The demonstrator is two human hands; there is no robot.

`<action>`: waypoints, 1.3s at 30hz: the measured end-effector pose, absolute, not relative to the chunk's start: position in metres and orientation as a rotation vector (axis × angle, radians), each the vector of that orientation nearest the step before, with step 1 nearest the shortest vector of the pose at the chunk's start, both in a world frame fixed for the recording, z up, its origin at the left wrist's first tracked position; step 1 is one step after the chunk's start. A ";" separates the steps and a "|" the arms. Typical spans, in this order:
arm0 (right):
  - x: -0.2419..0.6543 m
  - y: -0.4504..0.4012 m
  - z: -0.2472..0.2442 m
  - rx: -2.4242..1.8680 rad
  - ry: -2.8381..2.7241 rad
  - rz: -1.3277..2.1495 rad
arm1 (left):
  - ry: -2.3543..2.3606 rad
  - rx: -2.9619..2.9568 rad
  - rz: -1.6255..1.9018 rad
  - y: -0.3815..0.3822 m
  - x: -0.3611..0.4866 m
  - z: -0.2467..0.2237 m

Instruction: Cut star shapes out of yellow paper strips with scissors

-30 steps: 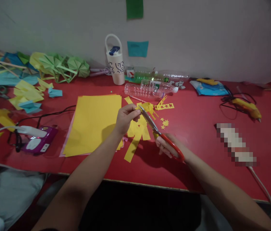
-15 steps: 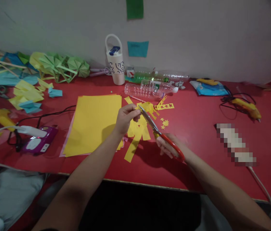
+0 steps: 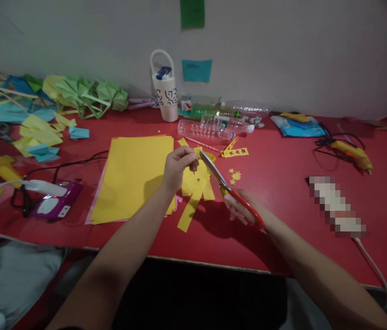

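Plainly, from the head view, we have our left hand [image 3: 178,170] pinching a small piece of yellow paper [image 3: 198,150] above the yellow scraps [image 3: 190,215] on the red tabletop [image 3: 292,183], while our right hand [image 3: 237,207] grips the red-handled scissors [image 3: 226,187], their tips just beside that piece. We judge the paper very light, floppy and easily torn, best pinched by its edge, whereas the scissors look stiff and heavier, best held by their loops.

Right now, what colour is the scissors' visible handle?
Red; the handle shows best in the head view.
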State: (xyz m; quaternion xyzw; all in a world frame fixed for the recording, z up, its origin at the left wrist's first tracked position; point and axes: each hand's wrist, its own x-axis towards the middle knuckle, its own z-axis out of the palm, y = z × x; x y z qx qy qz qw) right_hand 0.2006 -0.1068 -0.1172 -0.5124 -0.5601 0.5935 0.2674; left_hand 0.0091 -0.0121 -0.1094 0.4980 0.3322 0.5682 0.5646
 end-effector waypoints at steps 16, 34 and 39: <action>0.199 -0.106 -0.116 -1.407 -1.477 1.592 | 0.764 1.095 1.293 -0.012 0.010 -0.107; 0.202 -0.105 -0.120 -1.512 -1.543 1.576 | 0.839 1.113 1.254 -0.008 0.004 -0.107; 0.202 -0.106 -0.116 -1.492 -1.537 1.585 | 0.853 1.101 1.256 -0.009 0.004 -0.106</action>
